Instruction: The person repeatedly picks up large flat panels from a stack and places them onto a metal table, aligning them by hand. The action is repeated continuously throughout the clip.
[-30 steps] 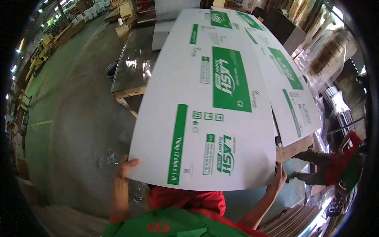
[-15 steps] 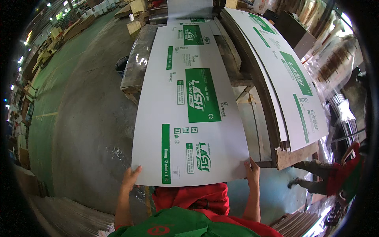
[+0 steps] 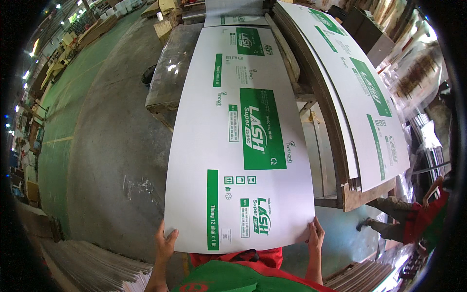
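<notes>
A long white printed cardboard sheet with green blocks stretches from my waist to the far end of the table. My left hand pinches its near left corner, thumb on top. The near right corner is gripped by my right hand, its fingers partly hidden at the edge. Beyond the sheet's far end lies another white sheet with a green block, at a grey metal plate.
To the right, similar printed sheets lie stacked on a wooden pallet. A worn table shows left of the sheet. Another person in red and green stands at lower right. Piled sheets are at lower left.
The held sheet has come nearer to me, both hands moving back with it. A gap now shows between its far end and the sheet behind.
</notes>
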The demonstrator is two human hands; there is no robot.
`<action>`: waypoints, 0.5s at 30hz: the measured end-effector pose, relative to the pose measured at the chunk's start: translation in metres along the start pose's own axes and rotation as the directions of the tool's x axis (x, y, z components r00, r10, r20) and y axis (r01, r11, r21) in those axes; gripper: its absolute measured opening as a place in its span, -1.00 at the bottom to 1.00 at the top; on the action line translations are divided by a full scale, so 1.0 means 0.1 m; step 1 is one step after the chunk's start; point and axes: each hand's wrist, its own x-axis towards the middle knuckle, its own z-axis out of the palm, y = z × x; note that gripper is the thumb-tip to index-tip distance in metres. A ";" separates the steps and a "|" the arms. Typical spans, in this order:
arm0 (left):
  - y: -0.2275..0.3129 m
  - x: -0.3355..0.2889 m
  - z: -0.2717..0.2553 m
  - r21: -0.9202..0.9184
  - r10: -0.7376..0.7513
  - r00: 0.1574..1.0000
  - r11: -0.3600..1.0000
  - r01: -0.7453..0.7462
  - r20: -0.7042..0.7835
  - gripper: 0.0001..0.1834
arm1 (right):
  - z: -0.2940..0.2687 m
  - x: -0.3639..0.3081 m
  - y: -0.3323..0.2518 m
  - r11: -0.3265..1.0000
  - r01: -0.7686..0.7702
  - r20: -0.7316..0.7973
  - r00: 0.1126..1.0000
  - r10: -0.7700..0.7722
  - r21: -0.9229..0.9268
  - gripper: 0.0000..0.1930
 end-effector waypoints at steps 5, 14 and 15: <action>0.18 0.56 0.31 0.091 0.038 0.993 0.995 -0.027 -0.114 -0.40 | 0.29 0.62 -0.23 0.999 0.030 0.005 1.000 -0.030 0.018 -0.48; -0.08 2.07 1.15 -0.056 -0.064 0.995 0.997 0.059 -0.077 -0.27 | 0.68 2.55 -0.67 0.920 0.389 -0.136 0.910 -0.392 -0.051 -0.62; -0.14 2.12 1.22 -0.077 -0.112 0.992 0.991 0.107 -0.066 -0.27 | 0.70 2.63 -0.71 0.880 0.474 -0.127 0.872 -0.473 -0.023 -0.62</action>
